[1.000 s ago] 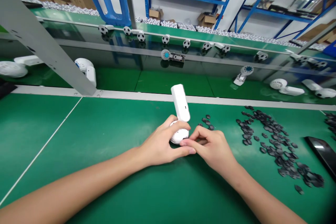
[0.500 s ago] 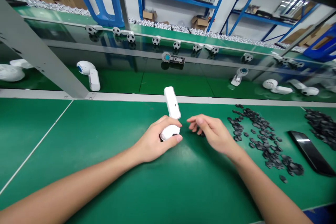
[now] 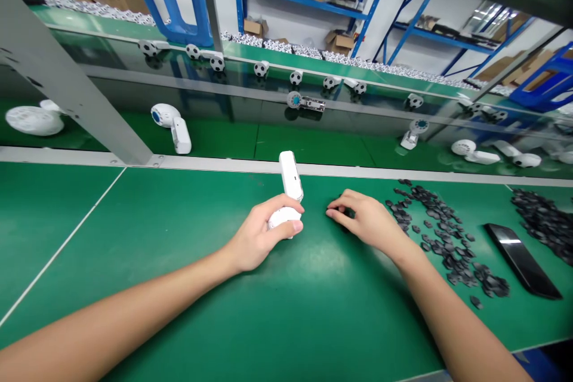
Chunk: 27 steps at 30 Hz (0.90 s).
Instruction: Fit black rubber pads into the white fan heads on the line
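Note:
My left hand (image 3: 264, 230) is wrapped round the rounded head of a white plastic device (image 3: 290, 176), just above the green table. The device's long rectangular body sticks out past my fingers, pointing away from me, with a small dark slot on its face. To its right, apart from it, my right hand (image 3: 362, 218) is closed in a pinch, thumb against fingertips. A small black piece (image 3: 349, 212) shows dark between those fingers, mostly hidden. Right of that hand, many loose black pieces (image 3: 447, 239) lie scattered on the green table (image 3: 286, 322).
A black phone-like slab (image 3: 521, 259) and a denser black pile (image 3: 541, 221) lie at the right. Beyond the pale rail (image 3: 224, 164), a green conveyor belt (image 3: 277, 140) carries white devices (image 3: 174, 125). A grey metal post (image 3: 76, 83) rises at the left; football-patterned pieces (image 3: 261, 68) line the back.
My right hand's fingers have closed into a pinch. My left hand and the white device have shifted slightly left and tilted a little. Devices on the belt have moved right.

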### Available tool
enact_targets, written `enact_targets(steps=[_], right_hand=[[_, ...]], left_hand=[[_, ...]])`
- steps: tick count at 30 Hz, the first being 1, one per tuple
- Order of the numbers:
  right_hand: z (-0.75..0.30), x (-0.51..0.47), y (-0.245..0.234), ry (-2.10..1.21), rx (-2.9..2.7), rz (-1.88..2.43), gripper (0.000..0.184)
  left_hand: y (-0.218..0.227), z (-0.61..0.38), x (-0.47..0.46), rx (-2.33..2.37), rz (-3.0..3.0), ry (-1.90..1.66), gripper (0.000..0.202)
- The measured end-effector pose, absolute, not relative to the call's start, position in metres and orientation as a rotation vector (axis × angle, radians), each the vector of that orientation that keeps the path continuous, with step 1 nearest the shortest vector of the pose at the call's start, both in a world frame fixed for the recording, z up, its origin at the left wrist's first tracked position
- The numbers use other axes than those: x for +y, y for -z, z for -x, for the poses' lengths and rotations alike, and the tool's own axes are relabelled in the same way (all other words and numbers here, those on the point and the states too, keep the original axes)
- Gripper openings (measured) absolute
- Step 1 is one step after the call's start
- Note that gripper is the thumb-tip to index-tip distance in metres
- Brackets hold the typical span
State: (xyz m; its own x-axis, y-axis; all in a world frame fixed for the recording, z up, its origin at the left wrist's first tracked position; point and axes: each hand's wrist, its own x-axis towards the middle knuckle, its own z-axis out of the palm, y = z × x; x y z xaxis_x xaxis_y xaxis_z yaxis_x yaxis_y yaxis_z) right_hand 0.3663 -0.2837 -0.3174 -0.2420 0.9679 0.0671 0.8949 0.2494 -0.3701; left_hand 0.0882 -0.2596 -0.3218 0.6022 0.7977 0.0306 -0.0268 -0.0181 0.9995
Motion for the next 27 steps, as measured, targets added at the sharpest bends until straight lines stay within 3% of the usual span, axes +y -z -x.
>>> enact_targets(steps=[5, 9, 11, 14, 16, 18, 21, 23, 27], right_hand=[[-0.359, -0.284, 0.318, -0.355, -2.090, 1.760, 0.030], [-0.355, -0.286, 0.319, -0.570, -1.926, 1.731, 0.030], [-0.353, -0.286, 0.321, -0.728, -1.837, 1.674, 0.032], [-0.350, -0.287, 0.323, -0.938, -1.697, 1.579, 0.030], [-0.346, -0.290, 0.323, -1.067, -1.618, 1.524, 0.030], [-0.340, -0.293, 0.321, -1.213, -1.523, 1.465, 0.031], [-0.327, -0.299, 0.317, -1.373, -1.379, 1.387, 0.031], [-0.316, -0.303, 0.314, -1.434, -1.326, 1.360, 0.032], [-0.302, -0.309, 0.313, -1.514, -1.273, 1.370, 0.030]], left_hand=[[0.323, -0.089, -0.258, 0.712, -1.454, -0.725, 0.018], [0.325, -0.086, -0.258, 0.723, -1.739, -0.681, 0.022], [0.327, -0.085, -0.260, 0.724, -1.908, -0.672, 0.039], [0.331, -0.085, -0.262, 0.767, -2.000, -0.683, 0.090], [0.334, -0.086, -0.262, 0.795, -1.983, -0.714, 0.110], [0.336, -0.087, -0.261, 0.793, -1.963, -0.778, 0.102], [0.338, -0.089, -0.260, 0.796, -1.993, -0.839, 0.059], [0.337, -0.090, -0.260, 0.802, -2.023, -0.815, 0.041], [0.333, -0.093, -0.263, 0.804, -2.038, -0.766, 0.034]])
